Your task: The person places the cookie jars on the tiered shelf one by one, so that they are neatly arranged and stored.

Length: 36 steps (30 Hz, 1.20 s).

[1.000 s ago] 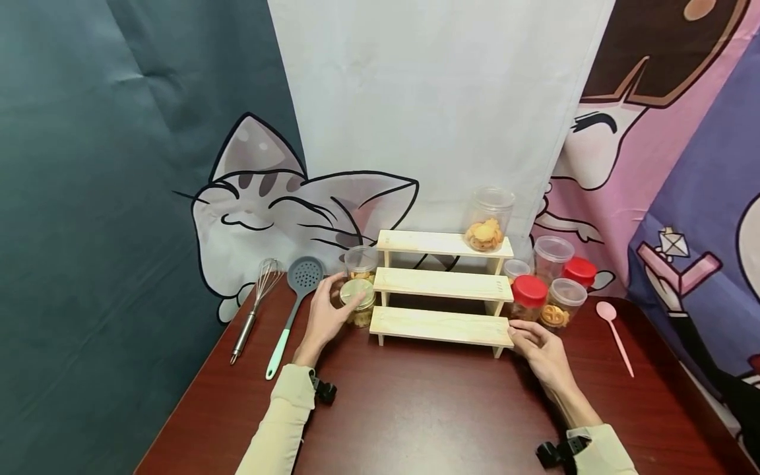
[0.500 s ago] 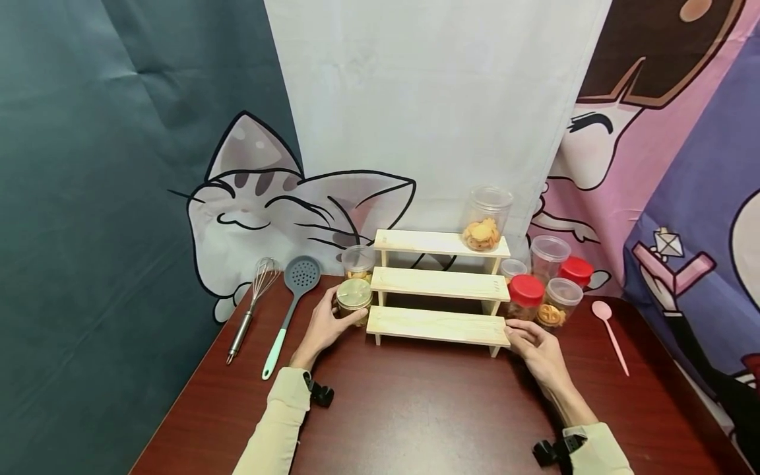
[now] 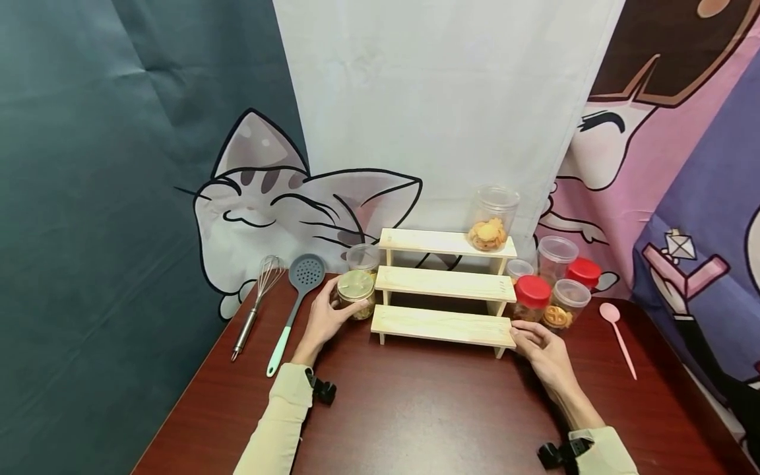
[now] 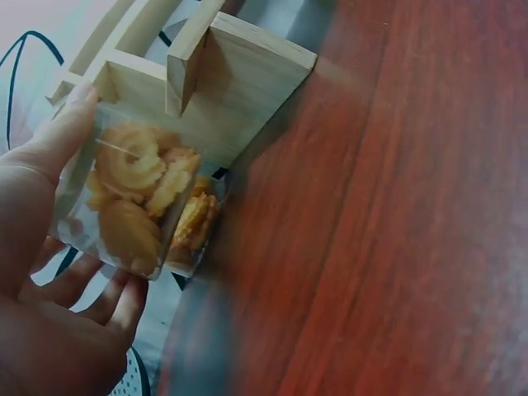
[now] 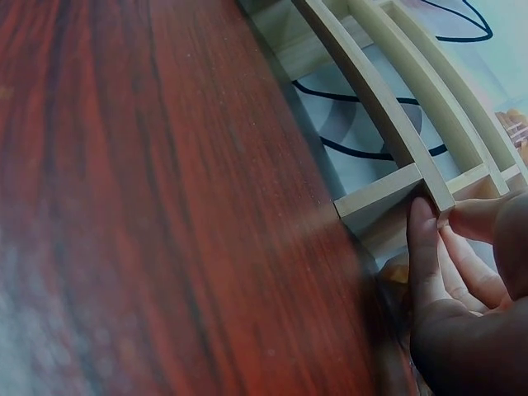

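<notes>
My left hand [image 3: 323, 320] grips a clear jar with a gold lid [image 3: 356, 290], thumb on its near side and fingers round the left. In the left wrist view, cookies show through the wall of this jar [image 4: 136, 198], close beside the wooden rack's end. Another clear cookie jar [image 3: 363, 253] stands behind it, partly covered. At the right, my right hand [image 3: 543, 353] pinches the right end of the lowest step of the three-tier wooden rack [image 3: 442, 324]. The right wrist view shows thumb and fingertips at the corner of that plank [image 5: 379, 99].
A clear jar of cookies [image 3: 489, 227] stands on the rack's top step, right end. Several jars, two with red lids [image 3: 532, 290], crowd the rack's right side. A pink spoon [image 3: 617, 336] lies farther right. A whisk [image 3: 255, 310] and slotted turner [image 3: 297, 303] lie left.
My left hand has closed round the gold-lidded jar, and the jar now appears slightly higher. The right hand keeps its place at the rack's lowest step.
</notes>
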### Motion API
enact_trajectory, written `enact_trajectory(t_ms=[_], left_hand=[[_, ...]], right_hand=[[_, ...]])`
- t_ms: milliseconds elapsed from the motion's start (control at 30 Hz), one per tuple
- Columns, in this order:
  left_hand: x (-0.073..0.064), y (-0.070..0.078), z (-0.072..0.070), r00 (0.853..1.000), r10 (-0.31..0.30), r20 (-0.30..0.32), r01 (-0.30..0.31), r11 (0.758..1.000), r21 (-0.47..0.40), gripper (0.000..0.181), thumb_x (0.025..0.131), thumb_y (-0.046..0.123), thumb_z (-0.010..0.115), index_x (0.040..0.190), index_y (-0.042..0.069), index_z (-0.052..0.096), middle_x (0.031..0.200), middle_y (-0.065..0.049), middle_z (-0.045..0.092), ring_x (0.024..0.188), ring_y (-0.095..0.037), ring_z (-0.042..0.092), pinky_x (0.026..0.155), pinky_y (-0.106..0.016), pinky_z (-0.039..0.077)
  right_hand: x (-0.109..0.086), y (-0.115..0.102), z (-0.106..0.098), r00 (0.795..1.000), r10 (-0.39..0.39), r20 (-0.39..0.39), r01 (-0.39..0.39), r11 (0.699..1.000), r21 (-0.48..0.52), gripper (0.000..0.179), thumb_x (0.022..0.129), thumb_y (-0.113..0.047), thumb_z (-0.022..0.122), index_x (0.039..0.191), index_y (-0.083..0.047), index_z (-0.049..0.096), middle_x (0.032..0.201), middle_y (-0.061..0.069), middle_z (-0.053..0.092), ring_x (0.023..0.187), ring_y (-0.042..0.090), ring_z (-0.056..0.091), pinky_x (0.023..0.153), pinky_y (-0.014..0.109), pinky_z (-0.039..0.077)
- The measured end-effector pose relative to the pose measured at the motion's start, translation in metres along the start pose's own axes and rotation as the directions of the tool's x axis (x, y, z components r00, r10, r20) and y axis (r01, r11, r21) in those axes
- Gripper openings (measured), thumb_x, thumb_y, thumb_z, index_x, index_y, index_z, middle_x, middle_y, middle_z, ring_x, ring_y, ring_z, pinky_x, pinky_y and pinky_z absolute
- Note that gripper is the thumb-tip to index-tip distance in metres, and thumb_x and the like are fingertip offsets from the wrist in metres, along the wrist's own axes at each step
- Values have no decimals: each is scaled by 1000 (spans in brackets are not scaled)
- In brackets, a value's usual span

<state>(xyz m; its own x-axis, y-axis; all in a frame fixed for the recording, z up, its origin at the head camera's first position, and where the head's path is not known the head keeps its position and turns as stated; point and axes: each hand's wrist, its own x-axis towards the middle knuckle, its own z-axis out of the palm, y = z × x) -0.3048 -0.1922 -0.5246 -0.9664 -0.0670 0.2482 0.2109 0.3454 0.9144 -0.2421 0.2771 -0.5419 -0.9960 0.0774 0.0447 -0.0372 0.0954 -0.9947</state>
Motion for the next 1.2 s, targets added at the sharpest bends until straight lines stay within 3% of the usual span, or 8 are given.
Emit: enact_trajectory(t_ms=[367, 733, 900, 1200], left_hand=[[1, 1, -6, 995, 28, -96, -28, 1000, 3, 85, 84, 39, 96, 157, 29, 54, 144, -4, 65, 133, -24, 61, 111, -54, 53], [3, 1, -9, 993, 24, -118, -35, 995, -98, 80, 82, 30, 98, 149, 26, 56, 129, -12, 66, 116, -28, 66, 102, -51, 55], [3, 7, -11, 993, 19, -116, -35, 990, -139, 82, 83, 23, 97, 152, 19, 52, 127, -15, 66, 109, -30, 67, 95, -46, 56], [8, 24, -15, 982, 103, -160, -123, 985, -122, 77, 84, 34, 96, 149, 31, 56, 122, -6, 66, 106, -24, 68, 86, -29, 58]], right_hand=[[1, 2, 1, 1000, -1, 5, 1, 1000, -6, 47, 105, -19, 75, 140, 10, 61, 100, -14, 80, 89, -4, 70, 77, 17, 60], [1, 2, 0, 1000, -25, 14, 25, 1000, 14, 45, 106, -17, 73, 138, 12, 61, 95, -13, 79, 86, -3, 69, 75, 17, 59], [1, 4, -1, 999, -27, 17, 26, 999, 42, 44, 106, -15, 73, 138, 13, 60, 95, -12, 79, 87, -4, 69, 77, 15, 59], [1, 3, -1, 999, -26, 30, 24, 997, 68, 44, 106, -13, 73, 137, 14, 59, 96, -11, 79, 87, -3, 70, 77, 16, 60]])
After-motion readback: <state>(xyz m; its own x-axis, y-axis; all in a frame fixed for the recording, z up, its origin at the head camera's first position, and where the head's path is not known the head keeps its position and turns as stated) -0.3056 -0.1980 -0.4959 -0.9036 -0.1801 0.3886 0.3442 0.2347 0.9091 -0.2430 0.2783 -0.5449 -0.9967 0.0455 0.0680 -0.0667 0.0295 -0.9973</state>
